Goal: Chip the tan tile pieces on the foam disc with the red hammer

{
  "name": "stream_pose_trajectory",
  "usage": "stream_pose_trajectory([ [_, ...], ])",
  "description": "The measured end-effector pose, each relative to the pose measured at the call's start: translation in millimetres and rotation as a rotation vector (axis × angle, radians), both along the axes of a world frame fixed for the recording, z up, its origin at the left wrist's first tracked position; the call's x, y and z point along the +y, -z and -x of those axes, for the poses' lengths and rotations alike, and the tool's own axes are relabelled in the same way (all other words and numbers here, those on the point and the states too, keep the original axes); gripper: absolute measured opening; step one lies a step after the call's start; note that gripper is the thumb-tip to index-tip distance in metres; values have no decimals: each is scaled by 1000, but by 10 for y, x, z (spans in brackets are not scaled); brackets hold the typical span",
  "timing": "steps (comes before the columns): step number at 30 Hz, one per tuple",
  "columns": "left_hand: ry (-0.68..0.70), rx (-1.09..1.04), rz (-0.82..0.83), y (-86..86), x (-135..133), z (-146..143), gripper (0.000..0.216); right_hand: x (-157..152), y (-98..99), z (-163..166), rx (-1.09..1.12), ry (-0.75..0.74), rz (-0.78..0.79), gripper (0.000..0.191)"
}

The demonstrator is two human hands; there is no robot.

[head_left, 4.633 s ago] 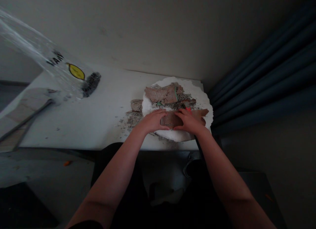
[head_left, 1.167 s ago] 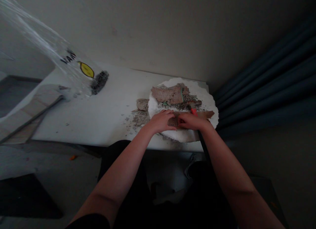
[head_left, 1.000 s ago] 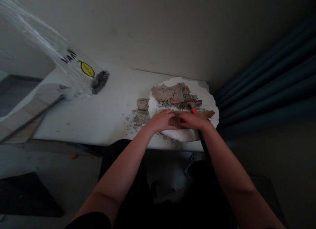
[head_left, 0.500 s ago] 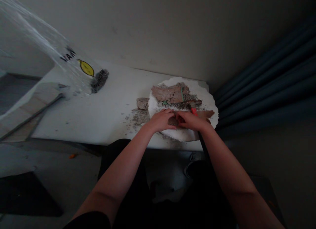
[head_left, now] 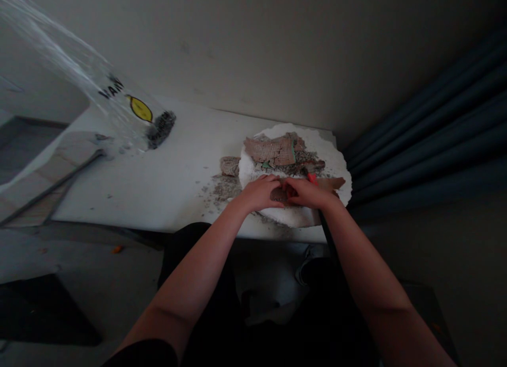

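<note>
My left hand [head_left: 262, 191] is closed over the left end of a brown, rough-textured strip [head_left: 331, 184] lying on a white, ragged-edged sheet [head_left: 335, 158]. Close beside it, my right hand [head_left: 308, 191] has its fingers curled and pressed against the same strip. What the right fingertips pinch, if anything besides the strip, is hidden. Just behind the right hand shows a small red object [head_left: 312, 178], partly covered. Farther back on the sheet lies a brown textured piece [head_left: 273, 150] with a green edge, over grey crumbs.
A grey-brown lump [head_left: 228, 166] and scattered crumbs [head_left: 225, 188] lie left of the sheet on the white table [head_left: 178, 171]. A clear plastic bag [head_left: 114, 108] with dark bits stands at the left. Dark curtains [head_left: 428, 113] hang at the right, near the table's end.
Almost nothing differs. Both hands stay on the brown strip in the same pose; the whole view has shifted very slightly.
</note>
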State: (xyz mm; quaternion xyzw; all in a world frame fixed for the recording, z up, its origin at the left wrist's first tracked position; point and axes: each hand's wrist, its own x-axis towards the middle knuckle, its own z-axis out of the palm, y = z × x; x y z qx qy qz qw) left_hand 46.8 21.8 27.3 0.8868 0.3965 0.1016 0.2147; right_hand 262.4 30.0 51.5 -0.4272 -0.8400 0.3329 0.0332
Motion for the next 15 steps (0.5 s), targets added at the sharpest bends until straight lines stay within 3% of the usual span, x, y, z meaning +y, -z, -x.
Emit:
stream_pose_trajectory([
  [15, -6, 13, 4, -5, -6, 4, 58, 11, 20, 4, -4, -28, -8, 25],
])
